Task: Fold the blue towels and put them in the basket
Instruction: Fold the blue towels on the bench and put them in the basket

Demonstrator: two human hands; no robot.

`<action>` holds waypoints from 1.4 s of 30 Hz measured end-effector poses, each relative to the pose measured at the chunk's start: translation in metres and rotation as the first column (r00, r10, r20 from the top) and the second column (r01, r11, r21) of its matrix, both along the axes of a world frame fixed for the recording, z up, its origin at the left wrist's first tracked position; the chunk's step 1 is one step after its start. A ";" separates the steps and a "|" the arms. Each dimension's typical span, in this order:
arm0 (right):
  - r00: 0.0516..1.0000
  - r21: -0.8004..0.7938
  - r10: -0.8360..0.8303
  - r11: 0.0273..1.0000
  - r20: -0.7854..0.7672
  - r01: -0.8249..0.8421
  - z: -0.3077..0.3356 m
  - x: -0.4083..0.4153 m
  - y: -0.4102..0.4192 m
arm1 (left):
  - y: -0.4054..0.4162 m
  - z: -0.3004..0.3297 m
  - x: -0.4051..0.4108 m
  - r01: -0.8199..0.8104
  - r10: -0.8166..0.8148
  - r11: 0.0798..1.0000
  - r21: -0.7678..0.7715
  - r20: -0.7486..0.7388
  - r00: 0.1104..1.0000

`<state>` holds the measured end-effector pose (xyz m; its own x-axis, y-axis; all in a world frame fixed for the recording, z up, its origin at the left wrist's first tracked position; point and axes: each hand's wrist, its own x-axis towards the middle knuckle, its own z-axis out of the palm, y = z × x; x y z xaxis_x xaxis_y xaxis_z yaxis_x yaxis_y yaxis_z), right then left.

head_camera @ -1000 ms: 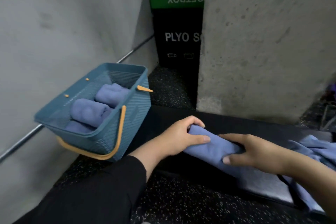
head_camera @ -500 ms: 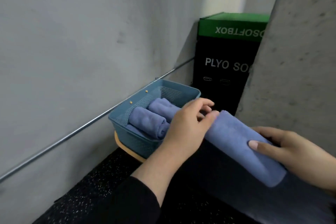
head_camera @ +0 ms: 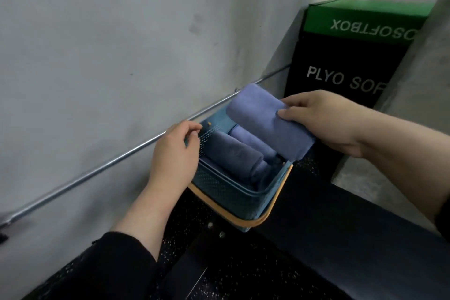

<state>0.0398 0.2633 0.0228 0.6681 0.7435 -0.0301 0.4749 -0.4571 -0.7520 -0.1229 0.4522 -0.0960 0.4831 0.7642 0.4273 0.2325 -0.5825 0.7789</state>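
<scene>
right hand [head_camera: 323, 122] has its grip wrapped round the rolled blue towel [head_camera: 265, 122] just over the basket [head_camera: 231, 192] to drop it beside two others, left hand [head_camera: 175, 153] loose-fingered on the rim, probably steadying it

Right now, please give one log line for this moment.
right hand: holds roll over basket | left hand: at rim | inside: rolls

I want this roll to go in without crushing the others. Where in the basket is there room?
Free: the strip along the basket's right wall, under the held roll. Crowded: the left and middle, filled by two rolled towels; the left hand is at the left rim.
</scene>
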 end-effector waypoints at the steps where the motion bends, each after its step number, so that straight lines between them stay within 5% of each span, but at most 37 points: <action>1: 0.999 -0.033 0.025 0.999 0.028 -0.024 -0.008 -0.003 0.013 | 0.002 -0.002 -0.001 -0.008 0.008 1.000 -0.013 0.006 1.000; 9: 0.912 -0.362 0.286 0.916 0.293 -0.171 -0.058 -0.021 0.077 | 0.012 -0.009 -0.004 -0.003 0.006 0.998 -0.068 0.043 0.999; 16: 0.721 -0.619 0.494 0.777 0.486 -0.115 -0.080 -0.016 0.094 | 0.010 -0.007 -0.002 0.008 -0.008 1.000 -0.021 0.022 1.000; 23: 0.859 -0.094 0.155 0.988 0.489 -0.124 -0.060 -0.007 0.051 | -0.006 0.004 0.010 0.038 -0.042 0.987 0.159 0.020 0.999; 29: 0.847 0.242 -0.154 0.970 0.508 0.032 -0.047 -0.006 -0.063 | -0.082 0.026 0.046 0.229 -0.251 0.924 0.306 0.032 0.967; 36: 0.802 0.034 -0.229 0.967 0.551 0.252 -0.105 -0.017 -0.273 | -0.228 0.033 0.093 0.555 -0.549 0.802 0.222 -0.095 0.831; 42: 0.810 -0.237 -0.238 0.878 0.537 0.415 -0.148 -0.042 -0.422 | -0.357 0.018 0.109 0.771 -0.707 0.636 0.032 -0.376 0.599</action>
<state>-0.0018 -0.1591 -0.1252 0.8621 0.4816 0.1578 0.5066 -0.8264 -0.2457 -0.0140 0.0952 -0.0778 0.9710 0.0125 0.2387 -0.1412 -0.7755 0.6154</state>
